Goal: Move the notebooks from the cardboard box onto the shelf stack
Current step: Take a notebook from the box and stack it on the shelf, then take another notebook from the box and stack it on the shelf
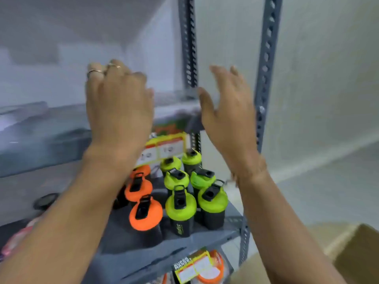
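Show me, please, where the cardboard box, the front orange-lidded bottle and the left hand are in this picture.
cardboard box (356,255): head view, on its brown side at the lower right.
front orange-lidded bottle (146,215): head view, on its orange lid.
left hand (120,103): head view, on the back of the hand.

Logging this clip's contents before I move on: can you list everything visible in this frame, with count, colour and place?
Grey slotted-steel shelf rack: one, grey, fills left and centre.
Green-lidded black shaker bottles: six, middle shelf, right side.
Orange-lidded shaker bottles: three, left of the green ones.
Yellow-edged product labels: a few, white and orange, behind the bottles.
Labelled packaged items: count unclear, lower shelf.
Blurred stack on the upper shelf: grey-blue, too blurred to identify.
Brown cardboard box: one, bottom right, contents hidden.
Left hand: raised at the upper shelf, rings on, empty.
Right hand: raised, open, empty.
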The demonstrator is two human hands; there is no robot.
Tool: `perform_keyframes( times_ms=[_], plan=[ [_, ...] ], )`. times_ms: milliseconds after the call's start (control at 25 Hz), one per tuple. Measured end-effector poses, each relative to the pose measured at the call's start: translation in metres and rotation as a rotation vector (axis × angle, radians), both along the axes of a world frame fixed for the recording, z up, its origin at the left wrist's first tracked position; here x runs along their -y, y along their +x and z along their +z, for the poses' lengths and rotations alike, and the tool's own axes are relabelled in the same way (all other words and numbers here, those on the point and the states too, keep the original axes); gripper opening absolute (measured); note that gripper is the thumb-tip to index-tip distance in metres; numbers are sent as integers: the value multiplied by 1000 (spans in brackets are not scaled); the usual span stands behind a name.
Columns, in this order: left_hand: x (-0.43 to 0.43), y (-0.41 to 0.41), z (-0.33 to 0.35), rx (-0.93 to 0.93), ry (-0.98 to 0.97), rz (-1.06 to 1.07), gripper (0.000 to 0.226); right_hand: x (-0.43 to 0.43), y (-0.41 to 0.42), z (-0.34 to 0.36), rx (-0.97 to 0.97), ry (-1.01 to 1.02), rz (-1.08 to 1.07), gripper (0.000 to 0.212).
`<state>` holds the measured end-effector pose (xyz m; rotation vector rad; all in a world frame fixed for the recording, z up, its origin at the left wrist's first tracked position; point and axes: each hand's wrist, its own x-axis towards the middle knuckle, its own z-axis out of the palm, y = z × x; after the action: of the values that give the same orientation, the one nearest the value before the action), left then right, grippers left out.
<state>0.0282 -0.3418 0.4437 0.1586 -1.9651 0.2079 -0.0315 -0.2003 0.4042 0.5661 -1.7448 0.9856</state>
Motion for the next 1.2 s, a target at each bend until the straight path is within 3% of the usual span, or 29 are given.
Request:
perform_keyframes(
  times_ms=[40, 120, 200, 240, 320, 440, 520, 600, 720, 840, 1000, 1200],
  plan=[
    [-36, -4, -26, -41, -120, -154, 15, -26, 13, -37, -168, -201, -51, 30],
    [-112, -21, -103, 156, -263, -468, 4, -82, 24, -135, -111, -433, -278, 27],
    [-191, -41, -197, 743, -32, -796, 11, -146, 25, -255, 350, -571, -502, 34],
    [-229, -47, -248, 1071, 102, -846, 16, -177, 32, -315, 637, -626, -620, 38],
    [-295, -54, -357, 1602, 128, -799, 22, -233, 63, -424, 1166, -681, -849, 46],
    [-344, -38, -500, 2032, -23, -564, 32, -279, 122, -524, 1823, -852, -1021, 65],
    [-348, -24, -564, 2119, 26, -369, 40, -289, 144, -552, 2010, -1101, -1004, 75],
    [-346, -12, -605, 2099, 176, -216, 50, -292, 157, -573, 2030, -1207, -990, 71],
    [-354, -2, -619, 2017, 364, -114, 53, -293, 167, -588, 1970, -1165, -1016, 54],
    [-362, -5, -611, 1946, 337, -37, 43, -288, 164, -588, 1922, -1123, -1123, 44],
    [-360, -7, -584, 1891, 242, -129, 35, -274, 153, -575, 1785, -1249, -1216, 44],
    [-345, -14, -531, 1829, 290, -314, 27, -277, 151, -542, 1595, -1420, -1261, 48]
  ],
)
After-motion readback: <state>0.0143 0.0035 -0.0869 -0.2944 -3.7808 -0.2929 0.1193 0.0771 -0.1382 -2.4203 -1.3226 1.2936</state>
